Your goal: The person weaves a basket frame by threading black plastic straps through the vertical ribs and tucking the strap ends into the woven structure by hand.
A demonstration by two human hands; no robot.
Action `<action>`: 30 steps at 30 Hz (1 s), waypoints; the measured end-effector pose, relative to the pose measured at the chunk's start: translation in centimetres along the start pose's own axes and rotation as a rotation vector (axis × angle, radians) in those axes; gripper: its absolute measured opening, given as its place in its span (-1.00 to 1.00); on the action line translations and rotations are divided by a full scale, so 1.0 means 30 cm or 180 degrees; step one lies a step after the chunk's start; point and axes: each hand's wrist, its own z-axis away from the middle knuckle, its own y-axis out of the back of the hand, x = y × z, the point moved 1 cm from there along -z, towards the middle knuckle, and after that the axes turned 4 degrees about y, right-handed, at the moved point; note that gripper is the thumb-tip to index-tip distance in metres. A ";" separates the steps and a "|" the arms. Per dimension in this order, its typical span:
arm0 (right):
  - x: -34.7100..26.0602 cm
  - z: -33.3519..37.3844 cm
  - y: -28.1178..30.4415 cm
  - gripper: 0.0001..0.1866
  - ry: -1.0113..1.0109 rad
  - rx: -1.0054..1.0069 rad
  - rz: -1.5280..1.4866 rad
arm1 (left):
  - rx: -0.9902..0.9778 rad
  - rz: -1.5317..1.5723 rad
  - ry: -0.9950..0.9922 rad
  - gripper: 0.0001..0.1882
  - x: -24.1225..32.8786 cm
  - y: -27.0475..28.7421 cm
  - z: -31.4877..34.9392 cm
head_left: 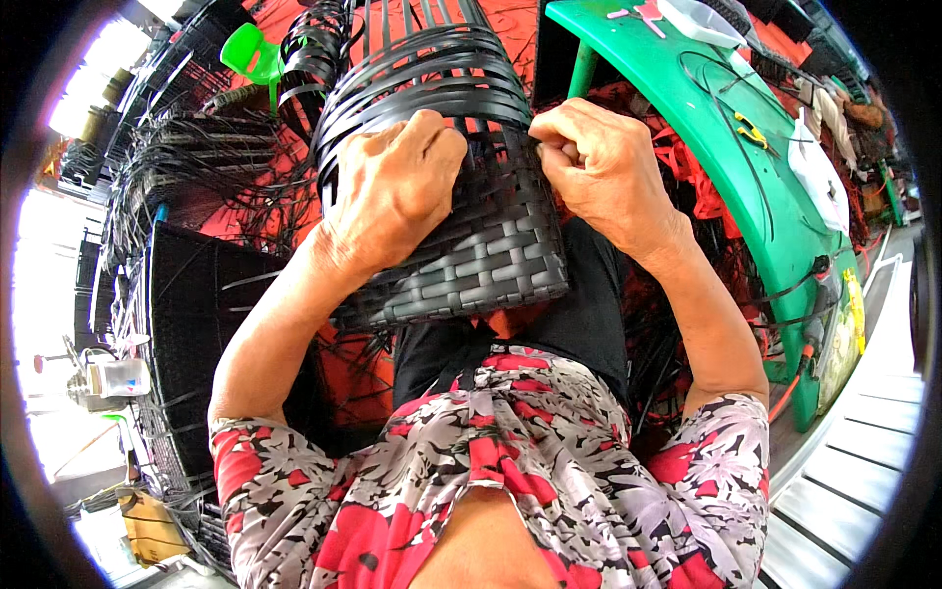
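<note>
A black woven panel [481,265] of flat, glossy strips lies over my lap, its near part tightly plaited. Farther away, loose black strips [432,74] bow across lengthwise strips that have gaps between them. My left hand [397,182] rests closed on the panel's left side, knuckles up; its fingertips and whatever they grip are hidden. At the panel's right edge, my right hand [608,177] is closed, thumb and forefinger pressed together where the cross strips reach the side. What lies inside that pinch is too covered to make out.
A green table [687,108] curves along the right, bearing yellow-handled cutters [752,131], a loose black strip and a white bag [816,177]. Bundles of black strips [196,157] and a dark woven piece [201,324] stand left. A green chair [252,54] is behind, on red flooring.
</note>
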 end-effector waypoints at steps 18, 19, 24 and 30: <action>0.007 -0.150 0.064 -0.91 -0.0535 -0.1606 -0.0826 | 0.0135 0.0116 0.0062 -0.84 -0.014 -0.022 0.023; 0.000 -0.150 0.064 -0.89 -0.0579 -0.1520 -0.0810 | 0.0135 0.0120 0.0070 -0.84 -0.014 -0.021 0.022; -0.012 -0.144 0.065 -0.86 -0.0466 -0.1425 -0.0574 | 0.0099 0.0247 -0.0010 -0.82 -0.009 -0.013 0.010; -0.020 -0.116 0.024 -0.87 0.0513 -0.1084 0.1103 | 0.0082 0.0307 0.0179 -0.85 0.004 -0.022 0.016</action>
